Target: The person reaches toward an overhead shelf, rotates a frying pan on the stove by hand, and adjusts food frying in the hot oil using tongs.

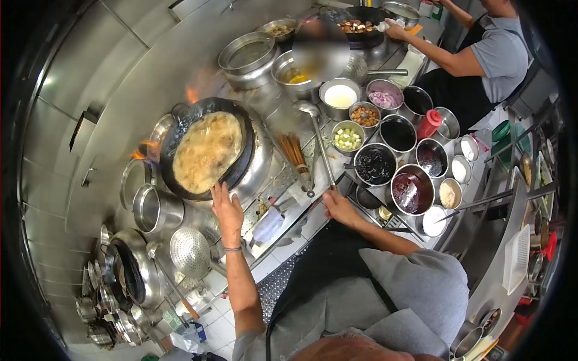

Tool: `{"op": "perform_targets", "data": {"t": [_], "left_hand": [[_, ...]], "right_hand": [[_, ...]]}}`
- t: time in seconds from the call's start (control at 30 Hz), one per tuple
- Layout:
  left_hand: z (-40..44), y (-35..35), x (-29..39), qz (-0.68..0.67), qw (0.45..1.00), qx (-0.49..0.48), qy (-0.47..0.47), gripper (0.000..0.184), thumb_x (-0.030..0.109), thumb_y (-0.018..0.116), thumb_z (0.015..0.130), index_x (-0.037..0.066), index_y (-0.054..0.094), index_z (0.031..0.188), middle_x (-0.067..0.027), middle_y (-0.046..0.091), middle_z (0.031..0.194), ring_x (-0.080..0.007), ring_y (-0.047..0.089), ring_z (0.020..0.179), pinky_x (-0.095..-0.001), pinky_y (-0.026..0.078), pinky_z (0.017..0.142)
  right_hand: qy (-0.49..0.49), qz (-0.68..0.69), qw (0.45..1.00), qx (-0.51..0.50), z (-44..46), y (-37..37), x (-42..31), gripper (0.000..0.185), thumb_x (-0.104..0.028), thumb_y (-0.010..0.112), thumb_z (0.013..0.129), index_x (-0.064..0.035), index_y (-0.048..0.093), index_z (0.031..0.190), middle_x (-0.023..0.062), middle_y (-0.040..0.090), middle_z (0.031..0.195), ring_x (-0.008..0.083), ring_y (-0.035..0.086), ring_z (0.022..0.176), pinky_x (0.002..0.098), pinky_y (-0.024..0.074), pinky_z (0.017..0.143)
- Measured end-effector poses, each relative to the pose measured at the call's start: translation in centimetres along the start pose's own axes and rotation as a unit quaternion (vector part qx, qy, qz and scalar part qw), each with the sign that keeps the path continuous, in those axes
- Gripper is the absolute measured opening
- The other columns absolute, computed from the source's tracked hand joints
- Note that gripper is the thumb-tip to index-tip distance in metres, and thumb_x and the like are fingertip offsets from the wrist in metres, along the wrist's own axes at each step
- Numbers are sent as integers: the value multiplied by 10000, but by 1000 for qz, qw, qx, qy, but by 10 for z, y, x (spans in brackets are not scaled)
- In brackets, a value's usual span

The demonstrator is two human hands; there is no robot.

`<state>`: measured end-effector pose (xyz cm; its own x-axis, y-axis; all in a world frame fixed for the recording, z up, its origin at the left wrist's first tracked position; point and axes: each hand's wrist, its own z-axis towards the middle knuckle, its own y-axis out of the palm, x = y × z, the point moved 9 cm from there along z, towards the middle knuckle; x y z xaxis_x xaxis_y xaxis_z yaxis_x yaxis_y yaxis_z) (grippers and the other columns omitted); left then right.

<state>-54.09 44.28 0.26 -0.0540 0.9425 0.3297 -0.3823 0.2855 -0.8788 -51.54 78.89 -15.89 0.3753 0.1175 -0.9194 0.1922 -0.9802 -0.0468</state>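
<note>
A dark wok (248, 141) sits tilted on the burner, with a wide golden-brown sheet of food (208, 153) covering much of its inside. My left hand (227, 207) is at the wok's near rim, fingers over the edge; a small white bit, maybe cloth, shows beside the thumb. My right hand (340, 207) is closed around the lower end of a long-handled ladle (322, 144). The ladle's bowl rests up by the metal pots. Between wok and ladle lies a bamboo wok brush (293, 155).
Flames (191, 94) rise behind the wok. Several sauce and ingredient pots (412, 189) crowd the right side. A perforated skimmer (189, 253) and another burner (135, 265) are at left. A co-worker (481, 57) handles another wok (361, 39) at the top.
</note>
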Motion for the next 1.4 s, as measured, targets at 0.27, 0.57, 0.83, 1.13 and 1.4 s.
{"op": "perform_targets", "data": {"t": [0.27,0.57,0.83,1.13,1.4], "left_hand": [[31,-7,2,-1,998,62,2,326,101,621,928,-52,612,1216,-269,590,1299,-444,509,1264,-500,420,997],[69,31,-43,46,995,42,-75,493,379,491,1030,-19,698,825,-276,680,811,-479,653,786,-536,502,707],[64,32,-29,81,993,61,-54,409,310,490,1029,-5,700,874,-259,691,824,-468,659,779,-539,509,714],[73,55,-48,107,986,126,-35,418,368,578,967,54,725,735,-229,685,711,-448,683,663,-533,541,611],[76,38,-30,45,996,56,-58,492,423,489,1018,32,720,829,-249,699,824,-465,679,805,-553,524,756]], "right_hand": [[-186,-233,955,-12,-32,2,-28,366,-261,610,968,33,643,1185,207,702,904,355,694,782,435,550,749],[-234,-349,895,-149,-38,28,-11,309,-217,648,926,1,662,1145,244,693,1059,449,660,1018,510,521,916],[-228,-354,890,-174,-42,23,-8,292,-227,632,934,-6,667,1122,250,685,1064,444,657,1018,508,534,896],[-253,-342,887,-178,-44,24,-3,318,-217,636,933,-4,671,1166,233,695,1074,424,654,1046,476,517,936],[-219,-313,907,-176,-52,35,-5,285,-167,664,911,15,685,1130,270,693,1030,417,673,995,475,535,900]]}}
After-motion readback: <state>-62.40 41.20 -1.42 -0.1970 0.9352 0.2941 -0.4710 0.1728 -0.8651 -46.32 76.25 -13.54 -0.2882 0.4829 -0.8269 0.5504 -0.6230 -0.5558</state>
